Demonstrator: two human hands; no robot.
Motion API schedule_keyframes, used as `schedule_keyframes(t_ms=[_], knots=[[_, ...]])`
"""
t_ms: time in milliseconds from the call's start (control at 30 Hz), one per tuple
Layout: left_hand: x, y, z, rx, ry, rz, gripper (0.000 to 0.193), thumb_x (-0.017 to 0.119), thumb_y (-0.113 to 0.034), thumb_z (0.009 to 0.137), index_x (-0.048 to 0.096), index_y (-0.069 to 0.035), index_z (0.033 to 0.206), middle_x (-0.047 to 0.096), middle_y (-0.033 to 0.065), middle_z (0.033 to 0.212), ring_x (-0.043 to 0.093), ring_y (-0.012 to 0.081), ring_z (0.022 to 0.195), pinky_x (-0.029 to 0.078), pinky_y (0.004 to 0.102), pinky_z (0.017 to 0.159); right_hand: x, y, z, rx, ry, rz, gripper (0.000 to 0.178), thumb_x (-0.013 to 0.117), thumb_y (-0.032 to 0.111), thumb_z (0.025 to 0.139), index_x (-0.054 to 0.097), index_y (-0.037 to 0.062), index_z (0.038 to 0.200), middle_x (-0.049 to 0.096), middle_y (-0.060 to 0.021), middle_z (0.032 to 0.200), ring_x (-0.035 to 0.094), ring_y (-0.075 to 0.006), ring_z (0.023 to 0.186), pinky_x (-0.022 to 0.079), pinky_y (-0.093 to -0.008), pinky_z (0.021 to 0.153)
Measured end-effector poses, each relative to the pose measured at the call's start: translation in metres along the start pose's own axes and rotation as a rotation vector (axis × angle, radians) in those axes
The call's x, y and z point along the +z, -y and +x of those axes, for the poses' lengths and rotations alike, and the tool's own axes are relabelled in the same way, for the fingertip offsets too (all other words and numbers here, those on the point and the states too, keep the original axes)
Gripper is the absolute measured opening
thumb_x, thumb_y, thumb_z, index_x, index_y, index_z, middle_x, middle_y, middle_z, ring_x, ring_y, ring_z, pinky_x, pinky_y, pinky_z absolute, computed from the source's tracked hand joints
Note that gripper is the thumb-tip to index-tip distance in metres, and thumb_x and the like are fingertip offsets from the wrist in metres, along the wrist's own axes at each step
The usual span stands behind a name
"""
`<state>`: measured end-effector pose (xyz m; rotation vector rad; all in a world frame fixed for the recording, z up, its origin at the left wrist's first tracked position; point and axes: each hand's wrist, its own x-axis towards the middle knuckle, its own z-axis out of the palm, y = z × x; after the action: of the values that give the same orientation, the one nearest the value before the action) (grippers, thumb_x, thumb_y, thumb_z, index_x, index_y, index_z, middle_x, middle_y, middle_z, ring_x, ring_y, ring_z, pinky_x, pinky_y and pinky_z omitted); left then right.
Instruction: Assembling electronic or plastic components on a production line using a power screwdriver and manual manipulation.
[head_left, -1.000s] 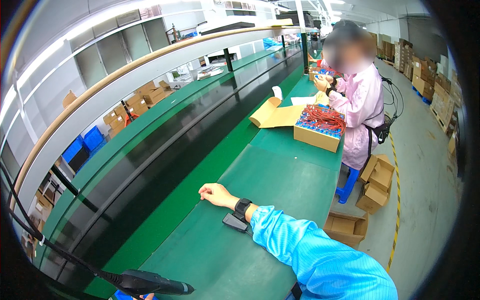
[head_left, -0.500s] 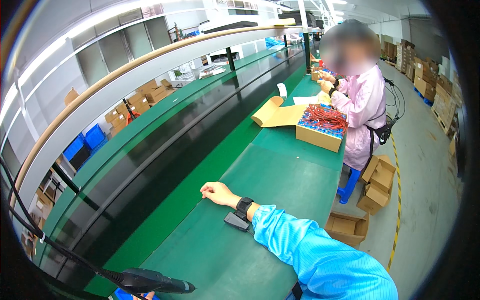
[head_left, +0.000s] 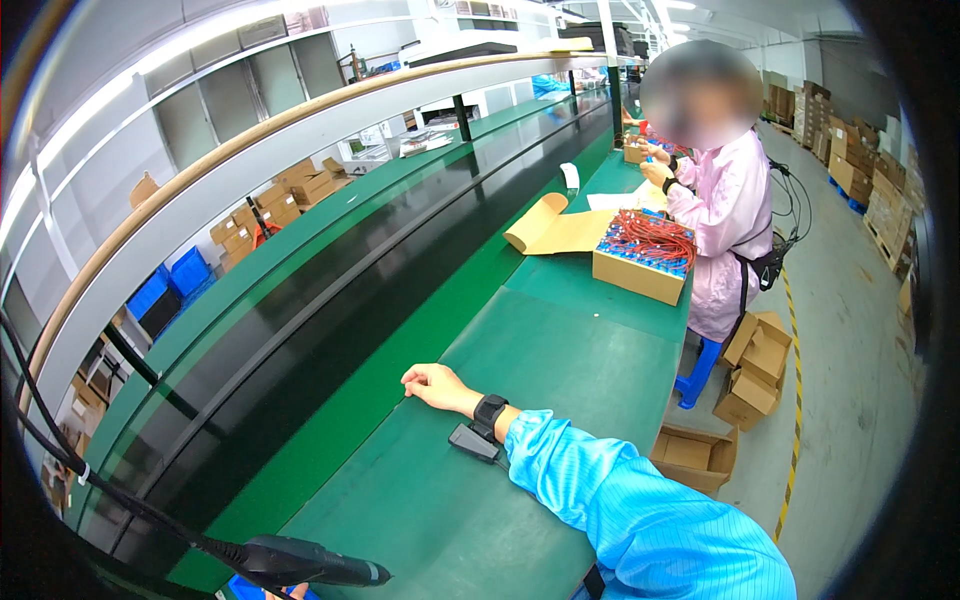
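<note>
My right hand (head_left: 438, 388) rests on the green bench top (head_left: 560, 340) by the edge of the dark conveyor belt, its fingers curled in and nothing visible in them. A black strap (head_left: 488, 414) circles that wrist, and a small dark box (head_left: 473, 443) lies against it on the bench. Only a bit of my left hand (head_left: 296, 592) shows at the lower edge, under a black pen-shaped electric screwdriver (head_left: 320, 564) on a cable; its fingers are mostly hidden. Something blue (head_left: 243, 588) is partly visible beside it.
A carton (head_left: 638, 276) of blue parts with red wires stands farther along the bench, beside an unfolded cardboard sheet (head_left: 560, 230). A co-worker in a pink smock (head_left: 725, 220) sits there, hands raised over the bench. Open cartons (head_left: 695, 455) lie on the floor at right.
My hands and the screwdriver look the same. The co-worker's hands have shifted slightly, and the small white piece beyond the cardboard sheet has moved a little.
</note>
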<state>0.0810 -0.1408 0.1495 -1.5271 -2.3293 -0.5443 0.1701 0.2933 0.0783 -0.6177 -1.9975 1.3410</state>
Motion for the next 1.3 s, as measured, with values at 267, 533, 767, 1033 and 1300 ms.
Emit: schedule_keyframes(t_ms=[267, 533, 767, 1033, 1300], knots=[[-0.001, -0.002, 0.001, 0.022, -0.009, 0.014, 0.044, 0.042, 0.008, 0.063, 0.050, -0.005, 0.104, 0.046, 0.0178, 0.114, 0.038, 0.0382, 0.109, 0.029, 0.0460, 0.093, 0.001, -0.002, 0.001, -0.025, -0.010, 0.010, 0.018, 0.051, 0.012, 0.078, 0.057, 0.0005, 0.090, 0.063, -0.0091, 0.077, 0.061, -0.0161, 0.073, 0.046, -0.0278, 0.069], [-0.002, -0.003, 0.002, 0.023, -0.007, 0.016, 0.042, 0.042, 0.008, 0.065, 0.049, -0.004, 0.104, 0.046, 0.0176, 0.114, 0.038, 0.0375, 0.109, 0.028, 0.0461, 0.093, 0.001, -0.002, 0.001, -0.019, -0.010, 0.010, 0.018, 0.051, 0.013, 0.078, 0.057, 0.0010, 0.090, 0.063, -0.0081, 0.076, 0.061, -0.0159, 0.073, 0.045, -0.0279, 0.069], [0.000, -0.001, 0.003, -0.002, 0.004, 0.016, 0.043, 0.042, 0.009, 0.064, 0.049, -0.004, 0.105, 0.045, 0.0177, 0.115, 0.037, 0.0378, 0.110, 0.028, 0.0463, 0.094, 0.001, -0.006, 0.006, -0.016, -0.010, 0.013, 0.018, 0.051, 0.013, 0.078, 0.057, 0.0011, 0.090, 0.063, -0.0078, 0.076, 0.060, -0.0151, 0.072, 0.045, -0.0278, 0.069], [-0.001, -0.001, 0.004, 0.009, 0.014, 0.020, 0.043, 0.042, 0.009, 0.064, 0.048, -0.004, 0.105, 0.045, 0.0177, 0.115, 0.037, 0.0382, 0.110, 0.028, 0.0459, 0.094, 0.003, -0.010, 0.006, -0.019, -0.002, 0.040, 0.017, 0.051, 0.012, 0.078, 0.057, 0.0005, 0.089, 0.063, -0.0075, 0.074, 0.060, -0.0139, 0.070, 0.045, -0.0268, 0.067], [-0.005, -0.007, 0.002, -0.044, 0.038, 0.031, 0.042, 0.043, 0.007, 0.063, 0.050, -0.004, 0.103, 0.045, 0.0182, 0.116, 0.037, 0.0387, 0.109, 0.029, 0.0456, 0.093, 0.000, -0.003, 0.002, -0.031, -0.015, 0.021, 0.016, 0.051, 0.011, 0.078, 0.057, 0.0009, 0.088, 0.063, -0.0068, 0.073, 0.060, -0.0135, 0.070, 0.045, -0.0269, 0.067]])
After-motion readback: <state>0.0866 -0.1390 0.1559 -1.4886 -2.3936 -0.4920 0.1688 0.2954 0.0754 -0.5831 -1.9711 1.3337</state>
